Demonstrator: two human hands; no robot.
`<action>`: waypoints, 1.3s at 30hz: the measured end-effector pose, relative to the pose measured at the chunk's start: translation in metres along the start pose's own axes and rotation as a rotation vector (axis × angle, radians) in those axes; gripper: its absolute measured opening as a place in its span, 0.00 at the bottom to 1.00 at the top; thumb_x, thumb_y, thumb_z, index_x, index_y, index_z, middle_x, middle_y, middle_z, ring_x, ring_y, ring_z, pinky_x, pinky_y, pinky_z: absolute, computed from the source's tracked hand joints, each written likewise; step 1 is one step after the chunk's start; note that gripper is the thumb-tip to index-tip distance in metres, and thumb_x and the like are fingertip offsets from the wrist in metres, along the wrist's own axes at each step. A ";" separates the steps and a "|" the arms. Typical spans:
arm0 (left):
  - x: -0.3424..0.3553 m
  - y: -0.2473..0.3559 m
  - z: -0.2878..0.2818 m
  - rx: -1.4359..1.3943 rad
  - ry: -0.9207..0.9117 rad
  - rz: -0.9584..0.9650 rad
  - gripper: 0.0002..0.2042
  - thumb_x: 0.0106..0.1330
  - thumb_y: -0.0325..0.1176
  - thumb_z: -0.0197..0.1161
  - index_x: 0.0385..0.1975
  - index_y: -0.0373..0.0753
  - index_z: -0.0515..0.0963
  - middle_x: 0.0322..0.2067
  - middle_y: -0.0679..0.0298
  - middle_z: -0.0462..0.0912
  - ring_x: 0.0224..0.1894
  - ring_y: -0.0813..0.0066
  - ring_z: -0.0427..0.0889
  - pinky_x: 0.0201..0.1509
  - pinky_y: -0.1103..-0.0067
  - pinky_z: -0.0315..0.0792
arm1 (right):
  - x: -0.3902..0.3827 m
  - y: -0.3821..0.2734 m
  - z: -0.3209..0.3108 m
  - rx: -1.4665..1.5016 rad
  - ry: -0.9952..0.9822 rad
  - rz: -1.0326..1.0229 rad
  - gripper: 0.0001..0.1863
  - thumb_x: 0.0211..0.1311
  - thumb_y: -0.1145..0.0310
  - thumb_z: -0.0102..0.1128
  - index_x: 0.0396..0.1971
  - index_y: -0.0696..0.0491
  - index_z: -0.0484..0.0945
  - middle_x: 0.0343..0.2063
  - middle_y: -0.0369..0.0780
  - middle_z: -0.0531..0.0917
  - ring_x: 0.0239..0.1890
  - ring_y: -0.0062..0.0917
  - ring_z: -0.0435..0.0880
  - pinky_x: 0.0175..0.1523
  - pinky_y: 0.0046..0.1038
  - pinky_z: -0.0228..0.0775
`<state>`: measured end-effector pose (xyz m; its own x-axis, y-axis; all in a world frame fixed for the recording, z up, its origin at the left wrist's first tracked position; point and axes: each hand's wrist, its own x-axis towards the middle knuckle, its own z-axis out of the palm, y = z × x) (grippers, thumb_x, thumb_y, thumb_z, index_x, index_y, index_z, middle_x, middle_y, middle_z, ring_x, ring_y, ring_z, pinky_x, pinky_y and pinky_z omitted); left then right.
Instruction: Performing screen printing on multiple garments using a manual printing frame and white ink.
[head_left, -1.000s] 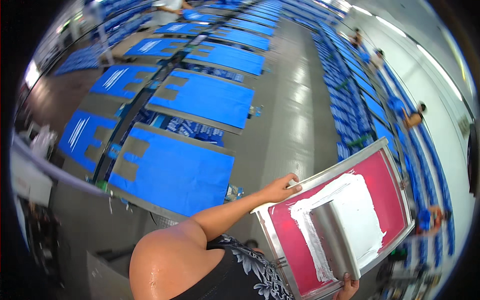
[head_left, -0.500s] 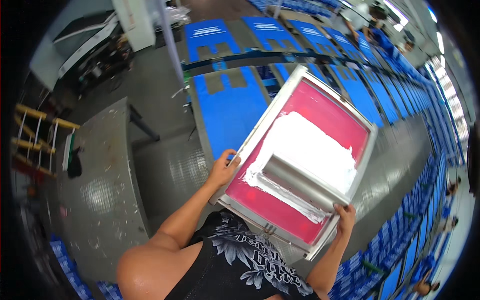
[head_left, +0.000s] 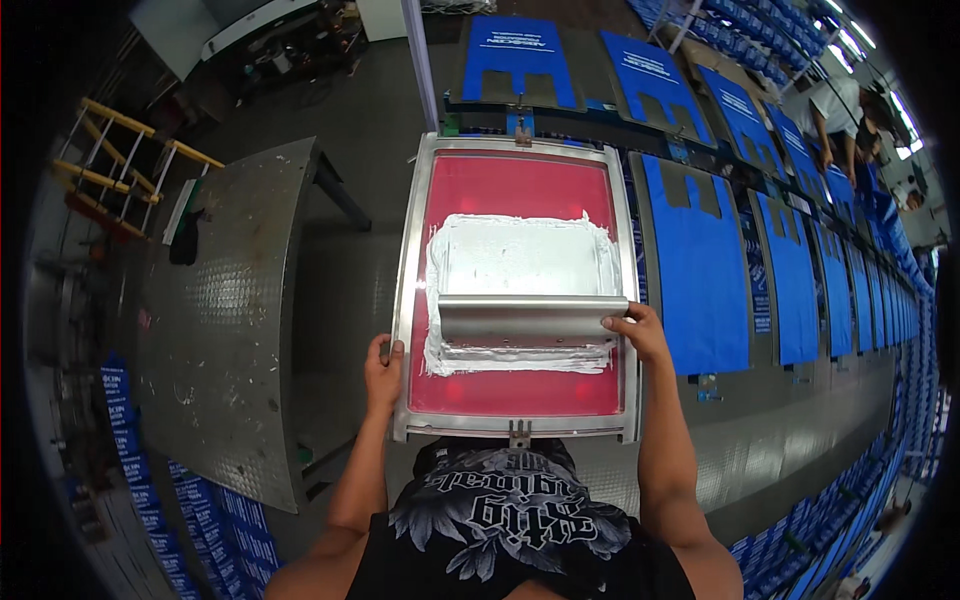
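A screen printing frame (head_left: pixel 408 270) with a pale metal rim and pink-red mesh is in front of my body. White ink (head_left: pixel 525 245) covers the middle of the mesh. Across the ink lies a wide metal squeegee (head_left: pixel 525 320), its lower edge smeared white. My left hand (head_left: pixel 384 372) is closed on the frame's left rim, its thumb on top. My right hand (head_left: pixel 638 330) grips the right rim, its thumb reaching onto the squeegee's right end. The fingers under the rims are hidden, as is whatever lies beneath the screen.
Blue bag pieces (head_left: pixel 700 260) lie in rows on boards to the right and far side. A worn metal table (head_left: pixel 230 300) stands at left, near a yellow ladder (head_left: pixel 120 165). An upright post (head_left: pixel 420 65) rises beyond the frame. People (head_left: pixel 835 110) work at far right.
The tilted frame has swung straight and moved left, squarely in front of me. Both hands have travelled with it, and the squeegee has stayed on the mesh. My view has turned too.
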<state>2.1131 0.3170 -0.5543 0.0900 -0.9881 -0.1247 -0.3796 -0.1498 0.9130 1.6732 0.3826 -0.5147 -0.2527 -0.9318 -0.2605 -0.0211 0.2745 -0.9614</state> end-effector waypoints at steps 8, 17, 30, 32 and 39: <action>-0.005 0.000 0.025 0.001 0.050 -0.080 0.16 0.65 0.42 0.58 0.46 0.38 0.71 0.27 0.66 0.78 0.31 0.83 0.72 0.36 0.83 0.67 | 0.035 0.025 -0.016 -0.083 -0.086 0.054 0.17 0.41 0.68 0.71 0.33 0.61 0.82 0.26 0.38 0.81 0.29 0.20 0.77 0.38 0.22 0.68; 0.013 0.007 0.025 -0.046 0.049 -0.097 0.18 0.63 0.46 0.59 0.43 0.39 0.72 0.33 0.64 0.78 0.36 0.80 0.72 0.42 0.81 0.67 | 0.055 0.018 -0.017 -0.018 -0.085 0.078 0.20 0.43 0.67 0.72 0.38 0.58 0.80 0.32 0.38 0.82 0.37 0.22 0.78 0.47 0.22 0.66; 0.011 -0.006 0.033 0.013 0.011 -0.165 0.22 0.63 0.49 0.59 0.46 0.37 0.70 0.17 0.73 0.70 0.25 0.86 0.65 0.31 0.85 0.63 | 0.041 0.042 -0.023 -0.044 -0.049 0.090 0.19 0.42 0.66 0.73 0.35 0.59 0.81 0.28 0.36 0.81 0.32 0.19 0.76 0.41 0.21 0.65; 0.015 -0.009 0.038 0.034 0.003 -0.170 0.21 0.61 0.48 0.61 0.46 0.38 0.71 0.22 0.68 0.75 0.27 0.79 0.71 0.36 0.80 0.67 | 0.040 0.040 -0.020 -0.125 -0.038 0.088 0.19 0.42 0.66 0.72 0.36 0.60 0.81 0.29 0.37 0.81 0.33 0.19 0.76 0.41 0.21 0.66; -0.016 0.093 0.040 0.542 -0.357 0.678 0.26 0.48 0.42 0.70 0.45 0.35 0.72 0.47 0.52 0.73 0.51 0.51 0.71 0.56 0.64 0.63 | -0.026 -0.022 0.009 -1.274 -0.188 -0.088 0.18 0.38 0.73 0.60 0.36 0.53 0.78 0.32 0.47 0.81 0.41 0.40 0.78 0.58 0.43 0.56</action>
<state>2.0390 0.3177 -0.4828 -0.5614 -0.8091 0.1739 -0.6325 0.5550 0.5404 1.6891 0.3989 -0.4873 -0.0663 -0.9487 -0.3091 -0.9596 0.1455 -0.2408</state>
